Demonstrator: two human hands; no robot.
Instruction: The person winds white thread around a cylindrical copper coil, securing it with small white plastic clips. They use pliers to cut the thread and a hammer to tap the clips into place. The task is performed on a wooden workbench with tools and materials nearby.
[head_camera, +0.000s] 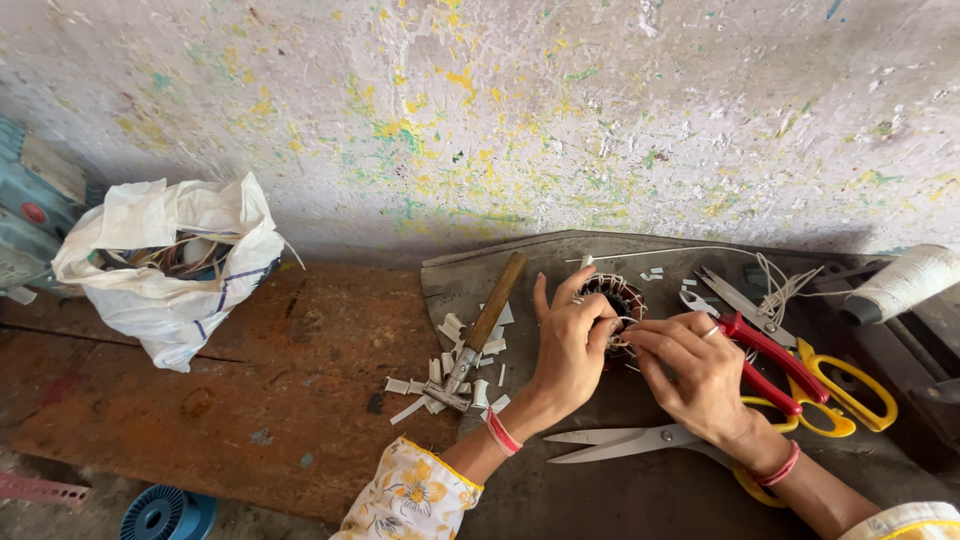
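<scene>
A small round motor stator (620, 294) with copper windings stands on a grey metal sheet (600, 490). My left hand (568, 345) cups its left side and steadies it. My right hand (690, 370) pinches something thin and pale at the stator's lower edge; what it is cannot be made out. Both hands touch the stator.
A wooden-handled hammer (483, 330) lies among white paper strips (440, 375). Red-handled pliers (760, 350), yellow-handled scissors (840, 390) and steel scissors (625, 440) lie right. White thread spool (905, 282), white bag (165, 265) of wires on rusty bench, blue spool (165, 515) below.
</scene>
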